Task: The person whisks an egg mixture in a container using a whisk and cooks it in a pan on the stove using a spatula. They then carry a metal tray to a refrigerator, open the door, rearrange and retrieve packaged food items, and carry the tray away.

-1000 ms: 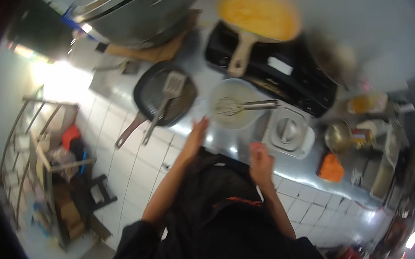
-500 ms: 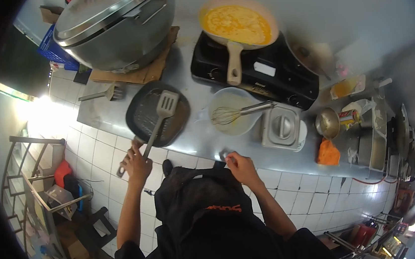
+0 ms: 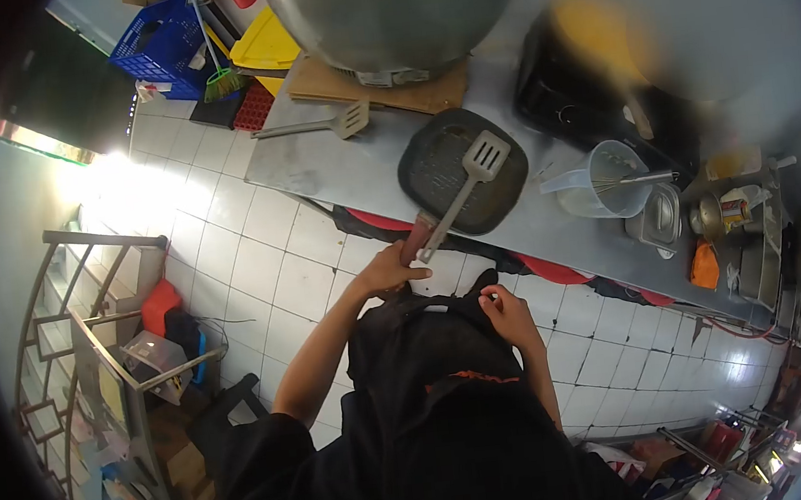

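Observation:
A dark square grill pan (image 3: 437,174) sits at the table's front edge, its reddish-brown handle pointing toward me. My left hand (image 3: 388,270) is closed around the end of that handle, the thumb stretched along below it. A grey slotted turner (image 3: 486,157) rests across the pan, its handle tip beside my left hand and outside its grip. Close to my body, off the table edge, my right hand (image 3: 513,316) has its fingers curled in. Whatever it may hold is hidden.
A big metal pot (image 3: 398,24) stands on cardboard behind the grill pan. Another slotted turner (image 3: 352,120) lies leftward. To the right are a blurred frying pan of yellow egg (image 3: 597,33) on a black stove (image 3: 540,92), a jug (image 3: 598,197) with a whisk, and a lidded metal container (image 3: 658,220).
The view has swung left, so the table's things appear farther right. My left hand sits lower on the pan's handle, clear of the turner. My right hand has drawn back from the table edge.

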`<state>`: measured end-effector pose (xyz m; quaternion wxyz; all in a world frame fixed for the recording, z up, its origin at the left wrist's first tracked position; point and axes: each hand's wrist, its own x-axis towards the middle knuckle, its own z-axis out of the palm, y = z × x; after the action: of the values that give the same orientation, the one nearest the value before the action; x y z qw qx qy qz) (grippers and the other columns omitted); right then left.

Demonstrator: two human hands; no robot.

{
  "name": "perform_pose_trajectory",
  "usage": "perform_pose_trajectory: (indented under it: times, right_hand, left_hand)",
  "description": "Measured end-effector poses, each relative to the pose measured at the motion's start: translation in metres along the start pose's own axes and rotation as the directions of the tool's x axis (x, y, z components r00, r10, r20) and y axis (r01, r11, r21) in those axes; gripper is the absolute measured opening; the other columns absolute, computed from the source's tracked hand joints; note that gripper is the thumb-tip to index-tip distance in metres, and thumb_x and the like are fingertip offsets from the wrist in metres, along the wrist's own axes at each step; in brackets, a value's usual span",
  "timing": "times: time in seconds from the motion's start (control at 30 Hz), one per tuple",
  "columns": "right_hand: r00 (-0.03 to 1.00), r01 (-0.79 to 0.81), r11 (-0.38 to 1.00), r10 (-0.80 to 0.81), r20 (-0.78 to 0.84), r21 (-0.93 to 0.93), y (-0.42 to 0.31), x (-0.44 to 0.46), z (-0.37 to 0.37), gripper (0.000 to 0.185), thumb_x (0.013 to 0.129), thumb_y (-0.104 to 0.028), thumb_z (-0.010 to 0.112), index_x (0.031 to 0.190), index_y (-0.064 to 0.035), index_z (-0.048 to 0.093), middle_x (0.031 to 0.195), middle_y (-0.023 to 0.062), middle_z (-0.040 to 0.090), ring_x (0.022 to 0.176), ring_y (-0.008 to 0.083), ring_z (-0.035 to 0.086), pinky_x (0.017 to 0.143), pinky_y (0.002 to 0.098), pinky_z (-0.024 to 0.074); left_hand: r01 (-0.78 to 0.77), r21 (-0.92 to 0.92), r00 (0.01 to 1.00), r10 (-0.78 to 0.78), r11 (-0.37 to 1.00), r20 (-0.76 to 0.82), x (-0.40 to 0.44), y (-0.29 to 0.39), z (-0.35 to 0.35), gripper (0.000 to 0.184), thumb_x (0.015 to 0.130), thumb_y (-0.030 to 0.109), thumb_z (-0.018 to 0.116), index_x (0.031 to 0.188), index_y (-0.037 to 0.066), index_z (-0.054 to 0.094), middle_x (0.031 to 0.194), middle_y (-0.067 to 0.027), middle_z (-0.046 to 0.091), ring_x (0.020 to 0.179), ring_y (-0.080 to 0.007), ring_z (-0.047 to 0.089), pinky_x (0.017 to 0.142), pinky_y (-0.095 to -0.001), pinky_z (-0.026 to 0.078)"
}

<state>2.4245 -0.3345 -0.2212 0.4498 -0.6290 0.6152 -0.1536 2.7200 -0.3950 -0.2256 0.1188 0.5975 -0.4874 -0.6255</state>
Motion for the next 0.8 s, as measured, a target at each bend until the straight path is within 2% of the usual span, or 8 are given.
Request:
perform_pose_trajectory:
  times: [0.03,0.13,0.23,0.37,0.43,0.5,0.7,0.8]
  right_hand:
    - [1.000,0.002,1.000,-0.002,-0.002,-0.007,-0.004,-0.001,0.006,0.027,0.093,-0.028,0.063,0.109,-0.0062,0.064,0.065,0.0080,0.060,0.060,0.0172,0.059,0.058,0.0319,0.0453]
    - [1.000,-0.011,0.999,0.012,0.012,-0.044,-0.005,-0.010,0.012,0.028,0.094,-0.029,0.063,0.111,-0.0062,0.063,0.067,0.0087,0.061,0.061,0.0173,0.060,0.058,0.0318,0.0461]
    - [0.999,-0.027,0.998,0.028,0.020,-0.054,-0.008,-0.008,0.012,0.028,0.094,-0.028,0.062,0.111,-0.0063,0.063,0.068,0.0085,0.062,0.062,0.0167,0.060,0.058,0.0310,0.0465]
    - [0.996,-0.065,0.996,0.069,0.048,-0.067,0.015,-0.004,0.014,0.025,0.096,-0.026,0.061,0.111,-0.0059,0.064,0.069,0.0062,0.062,0.062,0.0131,0.059,0.057,0.0287,0.0456]
    - [0.988,-0.129,0.985,0.138,0.074,-0.116,0.015,-0.001,0.016,0.021,0.097,-0.023,0.058,0.108,-0.0051,0.065,0.069,0.0045,0.062,0.061,0.0100,0.058,0.056,0.0269,0.0446]
    - [0.982,-0.047,0.969,0.090,0.168,-0.243,0.034,-0.001,0.022,0.022,0.098,-0.025,0.058,0.107,-0.0073,0.065,0.071,0.0081,0.066,0.065,0.0164,0.064,0.062,0.0318,0.0495]
    - [0.881,0.094,0.905,0.119,0.457,-0.416,0.079,0.019,0.040,0.021,0.098,-0.022,0.057,0.104,-0.0042,0.066,0.081,0.0114,0.068,0.073,0.0193,0.066,0.066,0.0313,0.0504]
    - [0.872,0.090,0.881,0.155,0.465,-0.464,0.130,0.052,0.037,0.022,0.098,-0.020,0.056,0.106,-0.0030,0.066,0.089,0.0100,0.068,0.080,0.0181,0.064,0.070,0.0301,0.0498]
  left_hand:
    - [-0.107,-0.072,0.994,0.108,0.992,0.010,0.017,-0.029,0.005,0.050,0.080,0.038,0.076,0.101,0.002,0.050,0.062,-0.0044,0.054,0.047,-0.0121,0.053,0.043,-0.0277,0.043]
    - [-0.080,-0.309,0.993,0.103,0.948,0.058,0.009,-0.025,-0.002,0.035,0.084,0.027,0.069,0.099,0.001,0.051,0.063,-0.0046,0.054,0.048,-0.0132,0.054,0.044,-0.0292,0.043]
    - [-0.083,-0.161,0.996,0.084,0.983,-0.005,-0.007,-0.031,-0.006,0.030,0.086,0.023,0.062,0.104,-0.001,0.054,0.065,-0.0037,0.055,0.049,-0.0120,0.053,0.047,-0.0292,0.044]
    - [-0.093,-0.190,0.996,0.089,0.977,-0.031,-0.069,-0.059,-0.008,0.031,0.084,0.022,0.062,0.104,0.000,0.055,0.069,-0.0088,0.060,0.056,-0.0199,0.059,0.055,-0.0343,0.048]
    - [-0.143,-0.234,0.986,0.118,0.962,-0.117,-0.107,-0.088,-0.002,0.031,0.083,0.021,0.062,0.105,0.000,0.055,0.069,-0.0119,0.062,0.061,-0.0256,0.062,0.060,-0.0374,0.050]
    - [-0.230,-0.175,0.943,0.174,0.957,-0.284,-0.155,-0.119,0.006,0.031,0.082,0.021,0.064,0.105,0.002,0.056,0.070,-0.0150,0.062,0.069,-0.0323,0.064,0.067,-0.0393,0.051]
    - [0.228,-0.409,0.877,-0.369,0.883,-0.307,-0.267,-0.156,0.046,0.024,0.082,0.017,0.068,0.094,0.002,0.053,0.065,-0.0172,0.058,0.061,-0.0319,0.059,0.060,-0.0398,0.045]
    - [0.272,-0.572,0.803,-0.510,0.774,-0.308,-0.259,-0.197,0.090,0.021,0.084,0.014,0.067,0.093,0.002,0.052,0.063,-0.0172,0.055,0.056,-0.0305,0.053,0.058,-0.0384,0.044]
